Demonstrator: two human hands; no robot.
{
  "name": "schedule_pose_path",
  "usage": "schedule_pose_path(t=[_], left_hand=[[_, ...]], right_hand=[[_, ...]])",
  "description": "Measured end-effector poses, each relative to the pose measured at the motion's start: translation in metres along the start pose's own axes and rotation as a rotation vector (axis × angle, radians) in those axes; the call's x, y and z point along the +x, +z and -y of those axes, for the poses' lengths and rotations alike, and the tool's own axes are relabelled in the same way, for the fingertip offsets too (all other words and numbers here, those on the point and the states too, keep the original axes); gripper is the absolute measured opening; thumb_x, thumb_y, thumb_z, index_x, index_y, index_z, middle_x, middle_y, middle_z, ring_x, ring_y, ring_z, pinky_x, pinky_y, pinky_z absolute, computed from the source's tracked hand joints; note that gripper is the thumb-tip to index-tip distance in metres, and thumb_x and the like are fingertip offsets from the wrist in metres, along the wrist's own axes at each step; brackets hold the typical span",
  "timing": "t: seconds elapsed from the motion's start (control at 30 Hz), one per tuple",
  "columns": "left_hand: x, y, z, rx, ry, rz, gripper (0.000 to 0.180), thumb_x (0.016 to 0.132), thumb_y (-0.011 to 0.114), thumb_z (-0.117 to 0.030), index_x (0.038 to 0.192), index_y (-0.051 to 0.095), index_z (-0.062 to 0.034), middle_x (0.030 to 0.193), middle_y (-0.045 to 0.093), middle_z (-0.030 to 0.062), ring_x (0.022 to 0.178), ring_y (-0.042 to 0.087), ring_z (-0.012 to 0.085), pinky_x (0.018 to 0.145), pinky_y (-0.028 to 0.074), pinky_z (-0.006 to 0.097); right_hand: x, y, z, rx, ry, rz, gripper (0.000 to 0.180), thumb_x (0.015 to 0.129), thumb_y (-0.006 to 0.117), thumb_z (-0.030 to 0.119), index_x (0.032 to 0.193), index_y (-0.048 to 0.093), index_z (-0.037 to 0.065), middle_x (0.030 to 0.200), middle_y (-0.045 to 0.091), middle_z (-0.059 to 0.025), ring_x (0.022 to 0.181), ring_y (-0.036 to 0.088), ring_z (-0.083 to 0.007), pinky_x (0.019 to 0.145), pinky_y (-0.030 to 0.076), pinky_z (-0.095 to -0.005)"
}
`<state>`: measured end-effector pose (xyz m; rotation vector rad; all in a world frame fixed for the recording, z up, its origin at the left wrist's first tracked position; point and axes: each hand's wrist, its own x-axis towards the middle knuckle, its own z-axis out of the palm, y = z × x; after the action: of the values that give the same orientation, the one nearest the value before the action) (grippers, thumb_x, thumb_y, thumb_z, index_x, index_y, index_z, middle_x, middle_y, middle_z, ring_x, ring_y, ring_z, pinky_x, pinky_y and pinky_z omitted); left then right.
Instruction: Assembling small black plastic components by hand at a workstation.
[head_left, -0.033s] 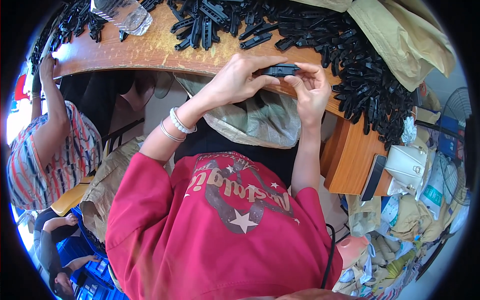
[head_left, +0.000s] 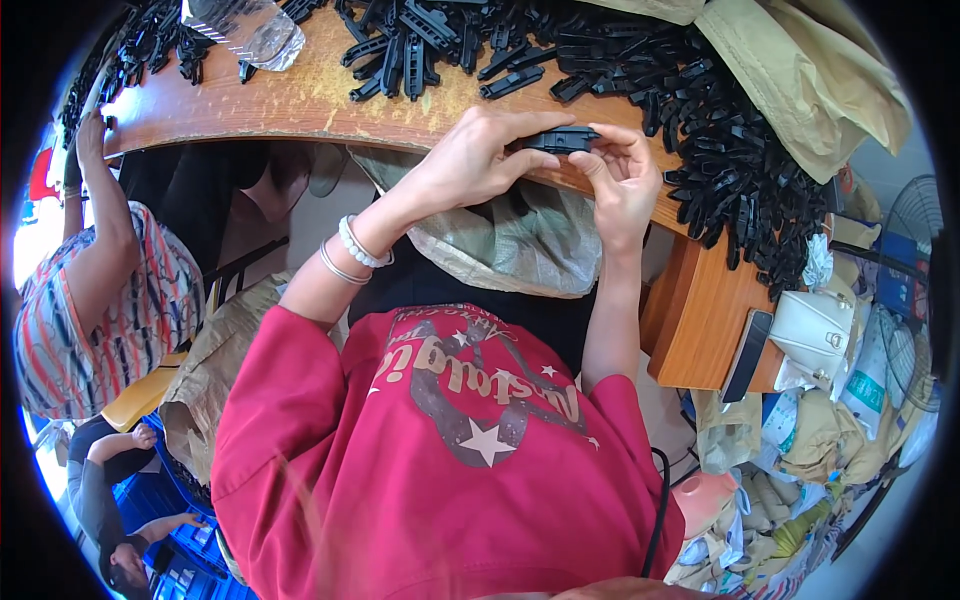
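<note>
A small black plastic part [head_left: 560,139], long and narrow with a raised middle, is held level between my two hands at the table's front edge. My left hand [head_left: 480,155] pinches its left end between thumb and fingers, and a pale beaded bracelet and a thin bangle circle that wrist. At the right end, the thumb and fingertips of my right hand [head_left: 625,180] close on the same part. Beyond my hands, a heap of similar black parts [head_left: 610,60] covers the far side of the wooden table [head_left: 330,100] and spreads down its right side.
Below the table edge hangs an open woven sack [head_left: 510,250]. A beige cloth [head_left: 800,80] lies over the back right corner. On the right stand a white handbag [head_left: 812,330] and a dark flat object [head_left: 747,355]. A person in a patterned top [head_left: 110,310] works at the left.
</note>
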<state>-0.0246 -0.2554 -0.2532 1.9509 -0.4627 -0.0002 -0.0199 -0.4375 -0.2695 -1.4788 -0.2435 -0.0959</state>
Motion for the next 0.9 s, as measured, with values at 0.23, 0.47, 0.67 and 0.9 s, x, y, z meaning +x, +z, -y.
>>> schedule_pose_path(t=[0.23,0.47,0.67,0.9], left_hand=[[-0.001,0.003,0.011,-0.098,0.045,0.003,0.046,0.078,0.072,-0.013,0.122,0.058,-0.0044,0.108,0.067,0.0098,0.079,0.061,0.0086,0.064,0.049,0.025],[-0.001,0.001,0.010,-0.083,-0.057,-0.021,0.038,0.076,0.074,-0.022,0.108,0.064,-0.0031,0.088,0.068,0.0161,0.075,0.066,0.0236,0.065,0.050,0.030],[0.001,-0.002,-0.007,-0.043,-0.033,-0.025,0.033,0.077,0.073,-0.020,0.104,0.066,-0.0023,0.084,0.068,0.0152,0.071,0.067,0.0238,0.062,0.050,0.031],[0.001,0.001,-0.003,-0.101,0.079,-0.026,0.031,0.078,0.072,-0.018,0.104,0.066,-0.0024,0.082,0.068,0.0158,0.069,0.067,0.0248,0.063,0.051,0.030]], right_hand=[[-0.002,-0.003,-0.007,0.080,-0.046,0.026,0.027,0.076,0.069,-0.009,0.100,0.057,-0.003,0.088,0.059,-0.0050,0.079,0.058,-0.0092,0.073,0.048,-0.0209],[-0.005,0.000,0.007,0.116,0.080,0.036,0.033,0.077,0.069,-0.008,0.108,0.058,-0.005,0.093,0.060,-0.0071,0.081,0.059,-0.0101,0.075,0.048,-0.0213],[-0.006,0.001,0.014,0.133,0.102,0.037,0.031,0.077,0.068,-0.009,0.106,0.059,-0.005,0.091,0.058,-0.0058,0.079,0.058,-0.0093,0.074,0.047,-0.0207],[-0.010,-0.003,0.007,0.036,0.004,-0.005,0.027,0.076,0.067,-0.010,0.102,0.060,-0.005,0.089,0.056,-0.0037,0.078,0.058,-0.0090,0.072,0.046,-0.0193]])
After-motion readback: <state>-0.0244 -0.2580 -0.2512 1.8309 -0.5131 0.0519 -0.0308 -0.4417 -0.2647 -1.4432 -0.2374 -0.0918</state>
